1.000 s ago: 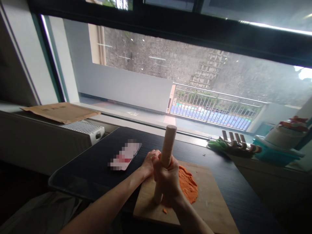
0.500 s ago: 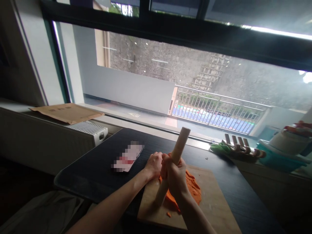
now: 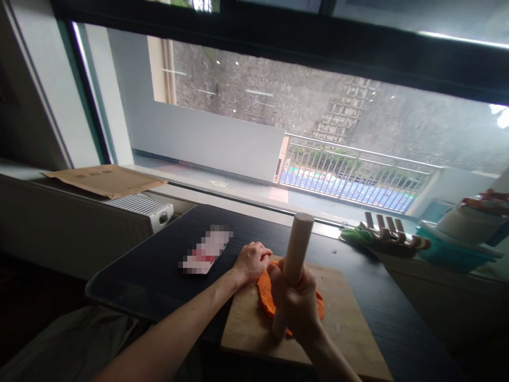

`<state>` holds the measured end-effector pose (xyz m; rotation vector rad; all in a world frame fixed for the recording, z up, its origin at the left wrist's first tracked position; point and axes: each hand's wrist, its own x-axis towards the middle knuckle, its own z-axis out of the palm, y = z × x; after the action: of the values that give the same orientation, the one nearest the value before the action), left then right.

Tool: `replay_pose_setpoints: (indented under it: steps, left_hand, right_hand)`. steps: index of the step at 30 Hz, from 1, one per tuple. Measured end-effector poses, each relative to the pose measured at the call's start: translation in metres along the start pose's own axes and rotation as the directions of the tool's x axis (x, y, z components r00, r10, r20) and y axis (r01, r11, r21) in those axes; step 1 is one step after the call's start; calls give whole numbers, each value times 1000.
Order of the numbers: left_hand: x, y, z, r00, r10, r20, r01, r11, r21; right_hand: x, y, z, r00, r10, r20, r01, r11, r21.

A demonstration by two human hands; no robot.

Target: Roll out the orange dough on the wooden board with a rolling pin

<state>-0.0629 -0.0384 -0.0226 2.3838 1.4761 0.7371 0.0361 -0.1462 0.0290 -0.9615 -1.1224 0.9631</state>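
Observation:
My right hand point(image 3: 297, 297) is wrapped round a wooden rolling pin point(image 3: 299, 246), held nearly upright and slightly tilted. Its lower end reaches down to the near side of a flattened orange piece of dough point(image 3: 265, 289), partly hidden behind the hand. The dough lies on a wooden board point(image 3: 345, 329). At the board's far left corner rests my left hand point(image 3: 252, 261), fingers bent over the edge and closed on it.
A dark table point(image 3: 139, 276) carries the board and a blurred-out phone-like object point(image 3: 209, 252). Beyond is a window sill with wooden-handled tools point(image 3: 384, 228), a green cloth point(image 3: 358, 234) and a teal container point(image 3: 449, 254). A brown paper envelope point(image 3: 107, 180) lies over a radiator point(image 3: 139, 207) at left.
My right hand has shifted down and right, away from my left hand, with the rolling pin now more upright. More of the dough's left side shows. The view tilted slightly.

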Motion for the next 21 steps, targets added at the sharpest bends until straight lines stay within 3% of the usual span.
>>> replay_pose_setpoints:
  steps: [3,8,14,18,21]
  left_hand:
    - [-1,2,-2,1000,2,7,-2,1000,-10]
    - [0,2,-2,1000,-14,6,14,1000,12]
    - [1,-2,3,1000,12,-26,-12,1000,-9]
    - [0,-1,2,999,2,-40,-3,1000,-14]
    - [0,0,0,999,-12,-38,12,1000,0]
  right_hand:
    - [1,1,0,999,-27,-44,27,1000,14]
    - [0,0,-4,1000,-19,10,19,1000,14]
    - [24,-8,-14,995,-25,-99,36,993,112]
    - [25,-13,-9,999,-47,-25,48,999,21]
    - [23,-19,-1,994,-100,-34,102,994,45]
